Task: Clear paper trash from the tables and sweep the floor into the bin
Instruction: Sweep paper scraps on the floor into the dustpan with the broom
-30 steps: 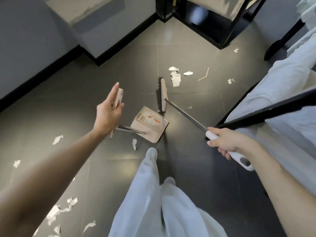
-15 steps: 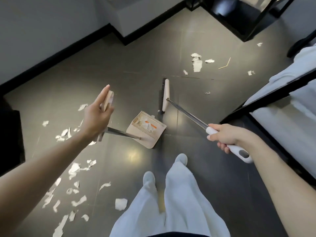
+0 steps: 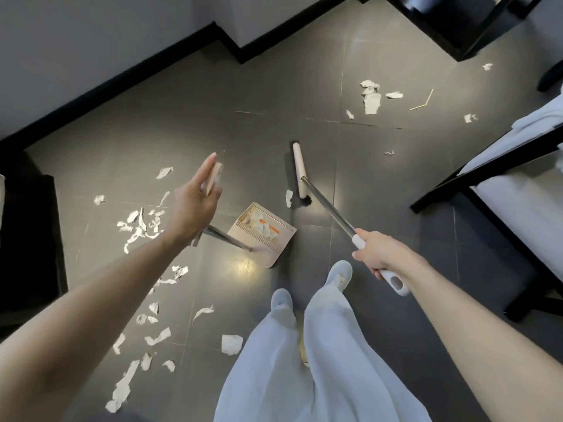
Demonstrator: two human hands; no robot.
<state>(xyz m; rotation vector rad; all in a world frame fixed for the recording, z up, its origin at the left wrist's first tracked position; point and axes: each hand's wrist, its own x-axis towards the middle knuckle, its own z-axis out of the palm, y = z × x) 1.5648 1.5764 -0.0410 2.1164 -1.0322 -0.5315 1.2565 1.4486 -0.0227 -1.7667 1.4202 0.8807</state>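
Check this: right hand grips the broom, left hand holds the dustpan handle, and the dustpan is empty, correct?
Not empty: the head view shows paper scraps in the dustpan. The right hand does grip the broom, the left hand the dustpan handle.

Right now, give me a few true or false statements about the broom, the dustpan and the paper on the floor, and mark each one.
1. The right hand grips the broom by its handle. True.
2. The dustpan is empty. False: paper scraps lie in it.
3. Torn paper litters the floor left of the dustpan. True.
4. The broom head sits inside the dustpan. False: it is beyond the pan, apart from it.
5. The left hand holds nothing. False: it holds the dustpan's handle.
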